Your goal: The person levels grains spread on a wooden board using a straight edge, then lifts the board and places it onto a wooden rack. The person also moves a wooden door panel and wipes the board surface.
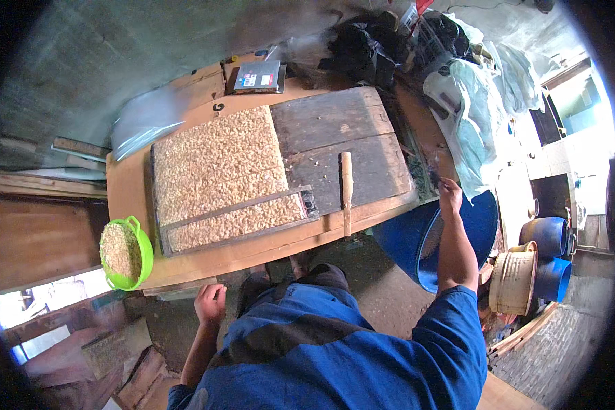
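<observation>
A slab of pale, puffed-grain-like pieces [219,150] lies pressed flat on a dark wooden board [338,126]. Across its near part runs a narrow wooden strip [236,208]. To the right, a wooden rolling stick [346,191] rests on the board and reaches past its near edge. My right hand [449,196] is stretched out to the table's right end, above a large blue barrel [471,225]. Its fingers are pinched at something small and dark that I cannot make out. My left hand [210,304] hangs before the table's near edge, fingers curled, with nothing visible in it.
A green basket [147,256] full of similar pale pieces stands at the table's left corner. Toward the back of the table [131,184] lies a flat dark box [258,76]. Plastic bags [468,116] crowd the right. Farther right are a cream drum [512,281] and blue barrels [552,279].
</observation>
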### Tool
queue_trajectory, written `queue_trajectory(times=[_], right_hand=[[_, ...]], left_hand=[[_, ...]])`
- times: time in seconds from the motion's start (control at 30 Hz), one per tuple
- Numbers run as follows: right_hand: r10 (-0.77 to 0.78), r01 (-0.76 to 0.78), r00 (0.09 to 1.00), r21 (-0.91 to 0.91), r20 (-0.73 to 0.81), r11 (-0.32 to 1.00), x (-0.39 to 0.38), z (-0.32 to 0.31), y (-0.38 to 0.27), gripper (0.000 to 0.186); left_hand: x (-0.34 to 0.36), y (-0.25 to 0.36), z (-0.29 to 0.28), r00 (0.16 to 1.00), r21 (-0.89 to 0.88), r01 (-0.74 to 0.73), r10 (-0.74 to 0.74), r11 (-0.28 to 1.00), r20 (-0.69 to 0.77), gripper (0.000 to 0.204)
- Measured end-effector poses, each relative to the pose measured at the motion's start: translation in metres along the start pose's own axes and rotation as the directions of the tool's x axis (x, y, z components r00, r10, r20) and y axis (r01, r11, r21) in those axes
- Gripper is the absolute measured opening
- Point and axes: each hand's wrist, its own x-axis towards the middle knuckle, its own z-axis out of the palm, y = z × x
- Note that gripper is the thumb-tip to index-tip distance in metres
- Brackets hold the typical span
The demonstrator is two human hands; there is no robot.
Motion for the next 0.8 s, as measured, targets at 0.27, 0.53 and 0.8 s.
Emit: queue_trajectory(times=[0.27, 0.53, 0.8], right_hand=[[-0.03, 0.02, 0.997, -0.125, -0.078, 0.992, 0.004, 0.003, 0.001, 0.026], [-0.23, 0.235, 0.956, 0.003, -0.182, 0.972, -0.026, 0.028, -0.081, 0.019], [-0.797, 0.801, 0.56, 0.096, 0.228, 0.591, -0.124, 0.114, -0.245, 0.018]], left_hand=[[-0.023, -0.002, -0.012, 0.995, -0.009, 0.042, -0.043, 0.999, -0.091, 0.012], [-0.03, -0.008, -0.024, 0.958, -0.109, 0.189, -0.208, 0.976, -0.196, 0.014], [-0.037, -0.003, -0.03, 0.944, -0.141, 0.166, -0.198, 0.976, -0.263, 0.012]])
